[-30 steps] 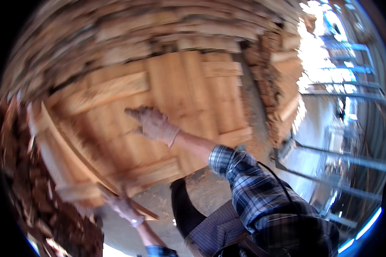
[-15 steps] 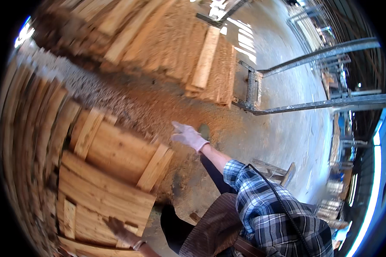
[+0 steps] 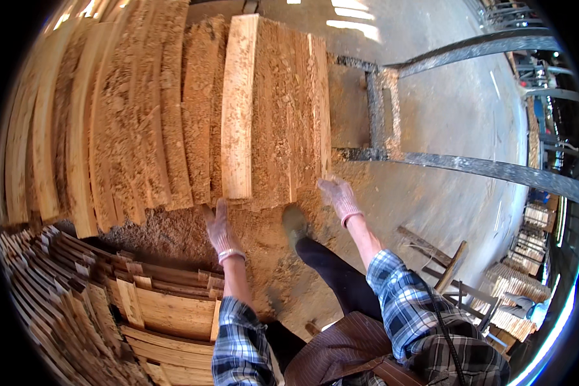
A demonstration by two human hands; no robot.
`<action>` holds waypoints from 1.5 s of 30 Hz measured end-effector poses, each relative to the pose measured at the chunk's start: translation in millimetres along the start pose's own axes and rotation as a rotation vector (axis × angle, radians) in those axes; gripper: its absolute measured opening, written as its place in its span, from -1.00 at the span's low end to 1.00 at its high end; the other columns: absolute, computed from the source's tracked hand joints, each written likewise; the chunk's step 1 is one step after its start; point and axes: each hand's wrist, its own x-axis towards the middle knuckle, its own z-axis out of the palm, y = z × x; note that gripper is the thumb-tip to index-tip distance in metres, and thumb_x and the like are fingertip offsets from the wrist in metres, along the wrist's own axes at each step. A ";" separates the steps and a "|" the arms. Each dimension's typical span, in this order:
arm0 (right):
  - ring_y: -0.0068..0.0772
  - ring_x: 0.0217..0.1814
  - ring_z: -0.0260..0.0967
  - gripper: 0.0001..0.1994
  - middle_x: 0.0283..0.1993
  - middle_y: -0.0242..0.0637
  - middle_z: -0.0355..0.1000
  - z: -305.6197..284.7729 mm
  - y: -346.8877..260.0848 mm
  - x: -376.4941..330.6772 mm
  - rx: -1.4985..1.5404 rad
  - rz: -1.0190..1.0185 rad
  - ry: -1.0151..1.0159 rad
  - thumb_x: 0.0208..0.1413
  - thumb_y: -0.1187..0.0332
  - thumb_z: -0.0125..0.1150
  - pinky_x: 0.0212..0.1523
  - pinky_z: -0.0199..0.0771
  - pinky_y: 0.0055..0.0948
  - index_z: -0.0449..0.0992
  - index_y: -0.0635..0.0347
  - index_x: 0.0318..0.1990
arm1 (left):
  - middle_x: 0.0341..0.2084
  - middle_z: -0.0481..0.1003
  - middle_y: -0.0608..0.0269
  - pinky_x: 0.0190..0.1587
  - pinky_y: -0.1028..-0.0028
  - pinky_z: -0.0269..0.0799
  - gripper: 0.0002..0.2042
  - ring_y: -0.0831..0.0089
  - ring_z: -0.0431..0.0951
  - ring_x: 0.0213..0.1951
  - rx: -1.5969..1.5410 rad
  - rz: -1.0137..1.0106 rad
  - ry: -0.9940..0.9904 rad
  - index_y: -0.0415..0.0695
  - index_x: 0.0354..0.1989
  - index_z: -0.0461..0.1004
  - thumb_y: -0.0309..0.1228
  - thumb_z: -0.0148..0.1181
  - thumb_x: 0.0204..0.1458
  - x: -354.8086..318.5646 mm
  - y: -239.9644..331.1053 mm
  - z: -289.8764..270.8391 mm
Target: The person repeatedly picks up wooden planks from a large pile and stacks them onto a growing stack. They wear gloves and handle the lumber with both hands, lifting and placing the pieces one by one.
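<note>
A broad stack of sawn planks [image 3: 273, 122], coated with sawdust, lies ahead of me. One cleaner, pale plank [image 3: 239, 109] rests on top, its near end toward me. My left hand [image 3: 224, 231], in a pale work glove, is at the near edge of the stack, just left of that plank's end. Its fingers are apart and nothing shows in them. By the stack's near right corner, at the end of the outermost plank [image 3: 321, 103], is my gloved right hand [image 3: 341, 198]. The right fingers look slightly bent and hold nothing visible; whether they touch the wood is unclear.
Wooden panels with cross battens [image 3: 167, 315] are piled at the lower left. A metal frame with two long bars [image 3: 482, 166] extends right from the stack. A small wooden stand [image 3: 453, 265] is at my right. Sawdust [image 3: 264, 257] covers the floor near my boot [image 3: 294, 225].
My view has turned toward the plank stack. My left hand has left the battened panels and come up to the stack's near edge. My right hand now reaches the stack's right corner.
</note>
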 end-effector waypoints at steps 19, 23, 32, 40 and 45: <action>-0.13 0.37 0.04 -0.07 0.33 -0.06 0.10 58.9 35.3 -3.2 0.416 0.164 -0.148 -0.03 -0.25 0.18 0.31 0.16 -0.20 0.03 0.25 0.33 | -0.20 0.46 -0.01 -0.26 0.40 0.47 -0.41 0.33 0.46 -0.36 0.064 0.010 0.323 -0.30 0.15 0.22 -0.12 0.20 0.08 -2.9 -57.3 65.4; -0.19 0.31 0.12 -0.07 0.27 -0.12 0.18 37.0 8.2 -18.6 0.594 0.095 -0.296 -0.07 -0.24 0.23 0.23 0.30 -0.18 0.07 0.22 0.31 | -0.45 0.42 0.28 -0.36 0.45 0.42 -0.56 0.48 0.41 -0.44 0.083 -0.148 0.360 -0.18 -0.10 0.38 -0.01 0.12 0.11 -41.7 -39.3 92.7; -0.25 0.12 0.34 -0.28 0.13 -0.23 0.33 78.9 48.3 12.0 0.691 0.154 -0.097 -0.05 -0.05 0.34 0.08 0.46 -0.21 0.25 0.14 0.19 | -0.26 0.49 0.21 -0.25 0.48 0.41 -0.55 0.46 0.46 -0.28 0.027 0.057 0.174 -0.36 0.06 0.33 -0.33 0.23 0.07 -2.3 -59.0 40.6; -0.28 0.13 0.33 -0.32 0.20 -0.19 0.27 56.4 68.8 -2.5 0.603 0.086 -0.201 0.06 -0.01 0.25 0.02 0.47 -0.26 0.22 0.23 0.23 | -0.50 0.45 0.34 -0.46 0.54 0.34 -0.70 0.56 0.39 -0.52 -0.053 0.101 0.190 -0.27 -0.15 0.45 -0.31 0.25 0.05 -24.4 -75.2 37.6; -0.23 0.14 0.32 -0.33 0.14 -0.14 0.33 39.3 118.3 -38.2 0.364 0.050 -0.213 0.10 -0.05 0.18 0.02 0.47 -0.14 0.23 0.27 0.20 | -0.31 0.53 0.05 -0.22 0.58 0.42 -0.31 0.51 0.49 -0.30 0.348 0.030 0.223 -0.45 0.21 0.10 -0.40 0.29 -0.04 -54.1 -85.2 -32.5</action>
